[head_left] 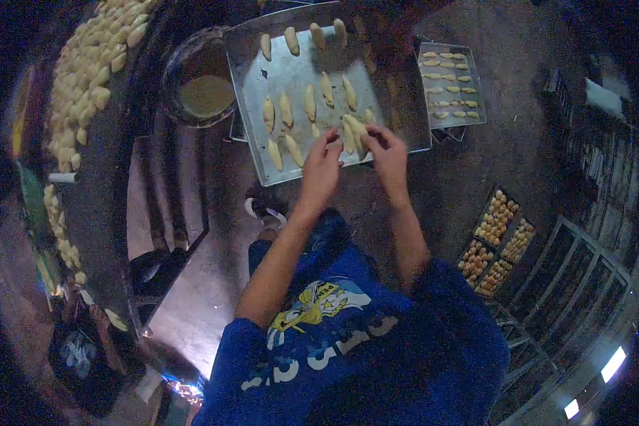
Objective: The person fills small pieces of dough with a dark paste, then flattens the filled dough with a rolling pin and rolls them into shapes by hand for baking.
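Long pale dough rolls (310, 103) lie in loose rows on a metal baking tray (263, 82) in front of me. My right hand (388, 155) is over the tray's near right part, with its thumb and fingers on a dough roll (355, 129). Left of that roll is my left hand (322, 165), its fingers bent and slightly apart, with nothing visible in them. A dough roll (316, 130) lies close to its fingertips. My hands partly cover the rolls in the nearest row.
A round basin (169, 92) with yellowish contents stands left of the tray. Many dough pieces (85, 85) cover the table at left, where another person (85, 355) is. A second tray of rolls (447, 128) and crates of baked buns (497, 216) are at right, near metal racks (582, 248).
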Demonstrator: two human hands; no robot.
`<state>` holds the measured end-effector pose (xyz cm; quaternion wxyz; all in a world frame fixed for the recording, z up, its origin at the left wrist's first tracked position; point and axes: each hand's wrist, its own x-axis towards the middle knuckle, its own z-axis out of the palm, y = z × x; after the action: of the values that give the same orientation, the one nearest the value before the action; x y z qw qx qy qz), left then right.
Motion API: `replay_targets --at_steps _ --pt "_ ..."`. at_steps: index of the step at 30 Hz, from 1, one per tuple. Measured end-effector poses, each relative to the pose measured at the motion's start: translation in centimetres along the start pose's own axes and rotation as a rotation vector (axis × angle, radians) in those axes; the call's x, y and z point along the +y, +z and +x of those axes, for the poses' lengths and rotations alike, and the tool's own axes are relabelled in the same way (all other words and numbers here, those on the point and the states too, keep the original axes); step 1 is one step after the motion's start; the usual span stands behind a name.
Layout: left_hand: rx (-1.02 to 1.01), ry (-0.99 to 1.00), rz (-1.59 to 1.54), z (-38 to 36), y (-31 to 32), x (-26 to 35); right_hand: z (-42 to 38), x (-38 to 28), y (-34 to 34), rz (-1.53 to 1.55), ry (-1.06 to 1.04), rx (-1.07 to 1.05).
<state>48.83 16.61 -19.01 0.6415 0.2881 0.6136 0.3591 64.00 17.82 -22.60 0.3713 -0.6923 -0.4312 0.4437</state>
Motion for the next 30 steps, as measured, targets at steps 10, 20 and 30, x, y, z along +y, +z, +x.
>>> replay_targets --at_steps 10,20,30 --pt "0.231 -0.187 -0.133 -6.4 -18.1 -15.3 12.7 6.9 0.0 -0.357 -0.199 0.217" --pt "0.526 -0.469 0.013 -23.2 -28.9 -26.6 12.7 7.4 8.0 -0.486 -0.457 0.114" --pt "0.684 -0.327 0.456 -30.0 -28.6 -35.0 14.9 4.6 13.0 -0.754 -0.26 0.008"
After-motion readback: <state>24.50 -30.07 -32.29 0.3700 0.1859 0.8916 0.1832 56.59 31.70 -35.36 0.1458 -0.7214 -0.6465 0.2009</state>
